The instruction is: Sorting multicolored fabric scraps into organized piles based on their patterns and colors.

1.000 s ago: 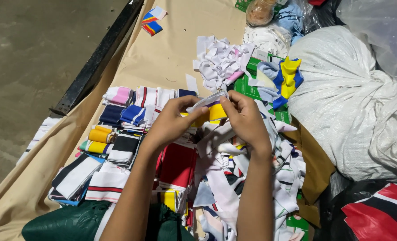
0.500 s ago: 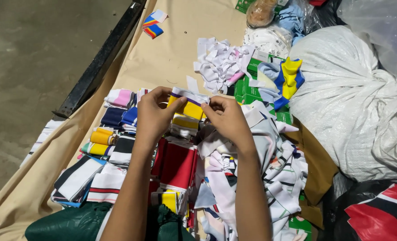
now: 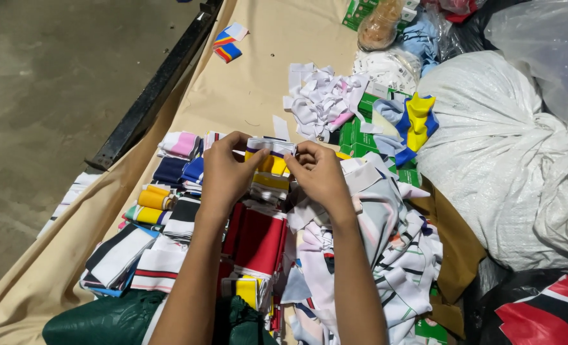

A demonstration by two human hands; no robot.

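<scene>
My left hand [image 3: 223, 171] and my right hand [image 3: 319, 174] both pinch a small folded striped fabric strip [image 3: 270, 148], white with purple and yellow bands, held between them above a stack of similar yellow-striped pieces [image 3: 269, 182]. Just below the hands lie folded red pieces [image 3: 258, 239]. To the left are neat rows of folded knit strips [image 3: 169, 198] in pink, navy, yellow and black-and-white. A loose heap of unsorted white patterned pieces [image 3: 386, 249] lies under and right of my right forearm.
A tan cloth [image 3: 258, 76] covers the work surface. White scraps [image 3: 322, 102] and green boxes [image 3: 360, 131] lie beyond the hands. A large white woven sack [image 3: 507, 153] fills the right side. A black metal rail [image 3: 156, 89] borders the left, over concrete floor [image 3: 35, 96].
Both hands have shifted slightly left and lowered the striped strip onto the yellow-striped stack; the camera view has tipped a little, and the grip has tightened at the strip's two ends.
</scene>
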